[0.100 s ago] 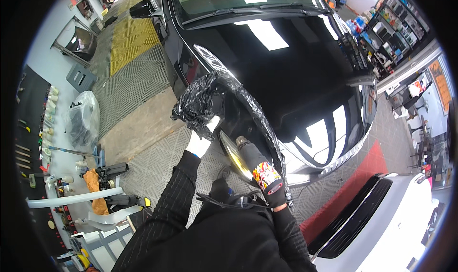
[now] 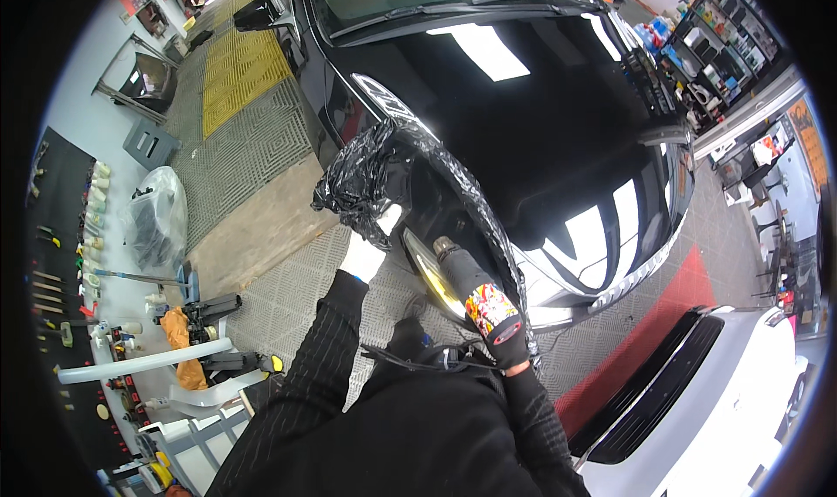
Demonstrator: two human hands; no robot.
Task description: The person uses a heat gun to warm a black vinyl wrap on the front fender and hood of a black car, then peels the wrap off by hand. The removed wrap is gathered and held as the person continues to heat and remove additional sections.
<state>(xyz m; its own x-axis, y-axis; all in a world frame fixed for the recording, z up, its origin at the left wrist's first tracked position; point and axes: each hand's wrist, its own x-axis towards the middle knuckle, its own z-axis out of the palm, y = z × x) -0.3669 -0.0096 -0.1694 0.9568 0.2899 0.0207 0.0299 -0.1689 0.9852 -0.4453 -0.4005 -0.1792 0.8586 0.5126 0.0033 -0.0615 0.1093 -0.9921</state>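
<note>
My left hand [image 2: 367, 251], in a white glove, is closed at the lower edge of a crumpled bunch of glossy black plastic film [image 2: 356, 181]. From that bunch a wrinkled strip runs along the fender and bumper edge of a black car [image 2: 523, 139]. My right hand [image 2: 511, 352], in a dark glove, grips a heat gun [image 2: 490, 303] with a colourful patterned rear end. Its nozzle points up and left, beside the yellowish headlight [image 2: 433, 275] and close to the film-covered panel. The heat gun's body hides most of my right fingers.
A white bumper [image 2: 724, 401] with a black grille lies at the lower right, by a red floor strip [image 2: 641, 349]. To the left are a plastic-wrapped part [image 2: 157, 218], tools on a wall board [image 2: 65, 279] and a white cart [image 2: 196, 445]. Shelves [image 2: 724, 39] stand far right.
The view has shifted slightly. Against the car, both hands, the film and the heat gun keep nearly the same places and holds.
</note>
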